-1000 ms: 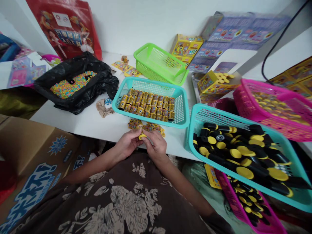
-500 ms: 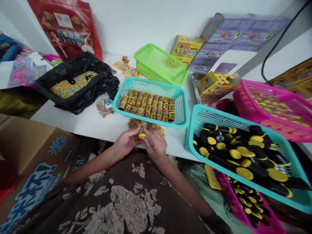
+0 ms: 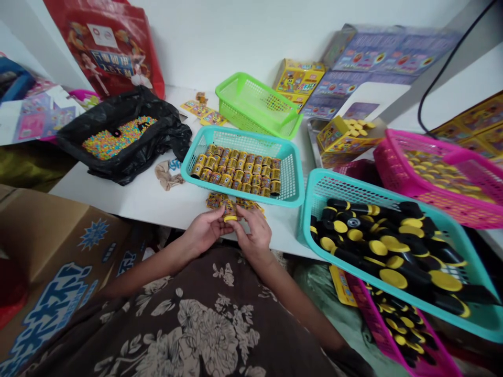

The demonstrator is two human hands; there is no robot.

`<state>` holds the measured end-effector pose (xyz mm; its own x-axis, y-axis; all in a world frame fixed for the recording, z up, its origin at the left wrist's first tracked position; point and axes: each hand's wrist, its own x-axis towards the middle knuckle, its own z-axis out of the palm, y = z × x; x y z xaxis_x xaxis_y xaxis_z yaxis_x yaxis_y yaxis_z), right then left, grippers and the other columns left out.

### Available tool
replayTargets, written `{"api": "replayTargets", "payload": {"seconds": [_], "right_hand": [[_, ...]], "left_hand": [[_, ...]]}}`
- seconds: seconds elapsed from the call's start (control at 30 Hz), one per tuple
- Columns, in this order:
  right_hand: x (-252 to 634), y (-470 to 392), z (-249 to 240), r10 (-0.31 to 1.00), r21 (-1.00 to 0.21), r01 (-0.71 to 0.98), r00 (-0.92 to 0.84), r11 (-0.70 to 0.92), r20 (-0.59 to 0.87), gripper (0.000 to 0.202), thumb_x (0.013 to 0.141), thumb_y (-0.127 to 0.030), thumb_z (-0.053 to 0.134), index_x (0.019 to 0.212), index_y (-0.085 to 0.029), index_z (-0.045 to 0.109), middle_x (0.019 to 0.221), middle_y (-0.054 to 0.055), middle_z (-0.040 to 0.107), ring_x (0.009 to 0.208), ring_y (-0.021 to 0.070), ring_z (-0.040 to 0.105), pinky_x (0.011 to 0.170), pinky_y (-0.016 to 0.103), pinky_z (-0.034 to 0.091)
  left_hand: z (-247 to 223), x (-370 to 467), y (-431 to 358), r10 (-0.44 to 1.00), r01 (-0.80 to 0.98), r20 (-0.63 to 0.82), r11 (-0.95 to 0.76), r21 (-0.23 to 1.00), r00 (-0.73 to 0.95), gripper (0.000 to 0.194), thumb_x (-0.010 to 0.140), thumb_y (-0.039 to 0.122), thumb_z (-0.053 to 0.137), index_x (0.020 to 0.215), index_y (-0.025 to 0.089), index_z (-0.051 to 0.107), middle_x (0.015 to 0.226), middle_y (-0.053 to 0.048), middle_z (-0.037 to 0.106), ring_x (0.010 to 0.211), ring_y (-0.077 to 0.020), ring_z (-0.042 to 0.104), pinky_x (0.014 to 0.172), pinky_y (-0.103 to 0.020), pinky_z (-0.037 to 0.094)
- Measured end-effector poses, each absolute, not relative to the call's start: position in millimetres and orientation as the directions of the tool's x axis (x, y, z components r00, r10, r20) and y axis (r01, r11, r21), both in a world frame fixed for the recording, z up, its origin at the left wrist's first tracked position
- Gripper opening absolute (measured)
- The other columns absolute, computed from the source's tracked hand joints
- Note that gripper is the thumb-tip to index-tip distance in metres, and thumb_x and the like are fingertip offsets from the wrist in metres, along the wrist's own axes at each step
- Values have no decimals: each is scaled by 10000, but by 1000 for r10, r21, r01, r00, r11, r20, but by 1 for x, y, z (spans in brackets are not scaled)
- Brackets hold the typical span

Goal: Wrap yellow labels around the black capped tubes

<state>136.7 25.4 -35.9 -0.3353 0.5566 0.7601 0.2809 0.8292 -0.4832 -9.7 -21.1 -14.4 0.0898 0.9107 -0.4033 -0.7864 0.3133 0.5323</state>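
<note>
Hands (image 3: 228, 233) holding what looks like a small yellow-rimmed canister (image 3: 229, 211)

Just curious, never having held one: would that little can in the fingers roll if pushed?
Laid on its side, the little can would probably roll, given its round shape. It's likely light, being small and held by fingertips. The shiny wrap may be slippery.

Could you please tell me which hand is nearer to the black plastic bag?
Left: the left hand is to the right of the black plastic bag; the right hand is farther right.
</note>
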Motion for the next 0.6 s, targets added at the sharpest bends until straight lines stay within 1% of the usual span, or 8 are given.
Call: {"api": "replayTargets", "payload": {"seconds": [0.1,0.17,0.23,0.33,0.47,0.6], "right_hand": [[135,25,-36,529,-455,275,-352,847,772,314,875,-185,656,1189,-205,651,919,90,711,817,220,648,742,389,546],[134,25,-36,495,-415,279,-368,866,787,308,880,-173,645,1186,-207,655,923,93,717,821,220,652,735,391,547],[133,26,-36,472,-398,262,-371,879,800,307,881,-162,639,1184,-202,659,923,98,723,827,221,658,729,391,546],[133,26,-38,471,-411,232,-376,881,798,282,884,-148,626,1157,-199,673,872,87,724,780,209,649,696,377,541],[136,26,-40,481,-410,254,-400,876,780,235,884,-144,602,1085,-211,703,771,62,696,732,204,623,668,373,527],[137,25,-37,541,-479,254,-343,840,768,228,870,-178,652,1091,-221,689,845,64,700,773,201,633,696,374,546]], "left_hand": [[-13,-11,-21,911,-783,-394,330,528,119,247,837,362,681,888,121,705,827,-79,708,732,-173,638,747,-326,509],[-12,-9,-21,921,-772,-380,304,557,89,256,824,378,698,886,130,707,837,-68,701,730,-162,624,726,-310,504],[-12,-7,-21,928,-755,-371,274,596,44,233,795,349,736,859,126,708,830,-55,690,726,-144,607,709,-284,492],[-12,-5,-22,927,-741,-374,262,618,16,217,754,308,778,807,111,704,808,-46,674,712,-125,589,694,-258,473],[-12,-6,-22,914,-750,-405,292,594,35,220,733,302,795,786,112,696,776,-47,672,679,-125,590,688,-262,471],[-10,-9,-22,906,-778,-420,301,552,52,189,738,278,788,795,128,689,779,-39,679,689,-136,611,711,-283,489]]}}
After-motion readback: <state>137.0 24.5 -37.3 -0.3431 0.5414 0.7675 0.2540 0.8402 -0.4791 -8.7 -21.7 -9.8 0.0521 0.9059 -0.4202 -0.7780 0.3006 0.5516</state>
